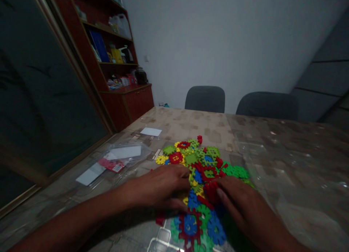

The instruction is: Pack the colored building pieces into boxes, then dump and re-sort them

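Note:
A large spread of interlocking plastic building pieces point(196, 168) in red, green, blue and yellow lies on the table, many of them joined together. My left hand point(160, 188) rests palm-down on the near left of the pile, with its fingers curled over the pieces. My right hand point(240, 204) lies over the right side, its fingertips against a red piece point(210, 192). Both hands cover the pieces beneath them, so I cannot tell whether either grips anything. A joined blue, green and red section point(191, 226) extends toward me between my forearms.
Transparent plastic packaging point(124, 154) with white cards lies left of the pieces, and a white card point(151, 131) lies behind it. A plastic sheet covers the patterned table point(286, 161). Two dark grey chairs point(205, 99) stand beyond it, near a red-brown wooden shelf unit point(127, 103).

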A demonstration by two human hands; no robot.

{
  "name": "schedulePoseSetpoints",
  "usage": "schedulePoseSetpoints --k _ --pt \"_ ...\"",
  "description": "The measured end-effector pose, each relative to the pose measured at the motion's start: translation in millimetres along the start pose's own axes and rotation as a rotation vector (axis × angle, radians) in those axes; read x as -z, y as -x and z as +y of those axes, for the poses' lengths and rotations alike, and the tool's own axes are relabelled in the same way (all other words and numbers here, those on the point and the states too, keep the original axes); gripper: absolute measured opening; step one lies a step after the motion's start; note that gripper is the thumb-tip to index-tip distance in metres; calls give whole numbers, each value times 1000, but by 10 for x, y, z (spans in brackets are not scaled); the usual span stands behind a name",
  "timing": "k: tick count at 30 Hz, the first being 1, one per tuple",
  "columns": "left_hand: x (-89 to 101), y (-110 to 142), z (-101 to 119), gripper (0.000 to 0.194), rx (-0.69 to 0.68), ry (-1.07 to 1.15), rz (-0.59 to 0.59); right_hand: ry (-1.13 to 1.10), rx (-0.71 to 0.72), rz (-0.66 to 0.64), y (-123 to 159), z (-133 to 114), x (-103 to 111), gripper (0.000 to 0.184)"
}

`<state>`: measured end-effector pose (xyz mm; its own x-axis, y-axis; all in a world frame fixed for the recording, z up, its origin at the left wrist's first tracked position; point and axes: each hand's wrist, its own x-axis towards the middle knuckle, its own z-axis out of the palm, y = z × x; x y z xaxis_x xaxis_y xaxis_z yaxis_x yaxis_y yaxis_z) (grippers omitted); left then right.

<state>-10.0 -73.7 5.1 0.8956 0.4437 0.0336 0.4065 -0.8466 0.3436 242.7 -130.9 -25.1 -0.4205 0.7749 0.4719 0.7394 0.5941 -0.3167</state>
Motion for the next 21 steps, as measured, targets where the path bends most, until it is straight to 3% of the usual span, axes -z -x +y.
schedulePoseSetpoints --k 6,9,12,16,19,21 --pt "-209 19 248 35 35 -5 -93 -36 -208 -27 13 117 55 36" --pt "-214 6 245 25 12 64 -91 -115 -280 -44 -15 108 68 35" --pt "-254 -35 178 10 -65 117 34 -208 -343 -48 -65 89 105 33" --pt "-375 -95 92 12 -61 43 227 -246 -415 -39 -98 98 160 35" --pt "-367 -104 99 7 -67 -46 138 -288 -451 -82 -93 89 162 34" --pt "-284 -78 128 17 -73 -82 51 -402 -496 -142 -86 56 130 32"
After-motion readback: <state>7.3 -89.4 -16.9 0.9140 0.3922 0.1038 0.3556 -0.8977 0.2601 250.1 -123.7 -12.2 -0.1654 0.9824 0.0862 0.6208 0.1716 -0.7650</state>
